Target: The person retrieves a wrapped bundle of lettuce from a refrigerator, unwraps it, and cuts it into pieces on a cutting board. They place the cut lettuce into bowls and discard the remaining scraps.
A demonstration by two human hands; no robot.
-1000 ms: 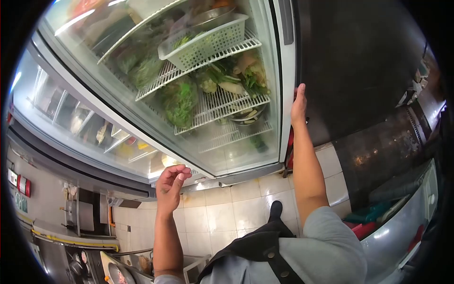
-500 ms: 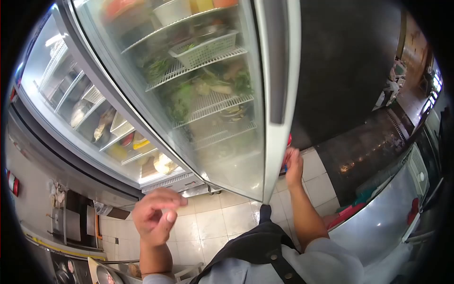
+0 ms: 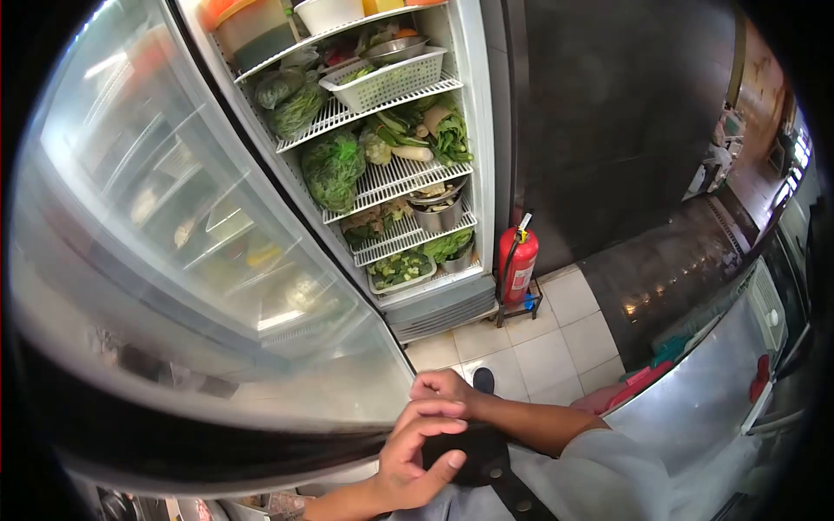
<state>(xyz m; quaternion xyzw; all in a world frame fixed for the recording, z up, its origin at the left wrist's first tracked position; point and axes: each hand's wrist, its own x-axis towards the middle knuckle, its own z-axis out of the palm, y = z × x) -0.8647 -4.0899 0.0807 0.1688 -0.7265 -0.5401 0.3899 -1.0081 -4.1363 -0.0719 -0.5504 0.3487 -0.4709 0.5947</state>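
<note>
My left hand is low in the middle of the view, holding nothing, its fingers loosely bent and the thumb apart. Just beyond it is my right hand, fingers curled in and partly covered by the left hand's fingers; no object shows in it. Both hands are near the lower corner of the glass fridge door, which stands swung out to the left. Behind the door opening, the fridge shelves hold bagged greens, a white perforated basket, a metal pot and a tray of cut green vegetables.
A red fire extinguisher stands in a black floor stand right of the fridge. Behind it rises a dark wall. A steel counter is at the right, beside pink and red items. Pale floor tiles lie ahead.
The fridge door has swung further open to the left, uncovering the shelves and the fire extinguisher. My right hand has come down and left, and my left hand has moved right, close to it.
</note>
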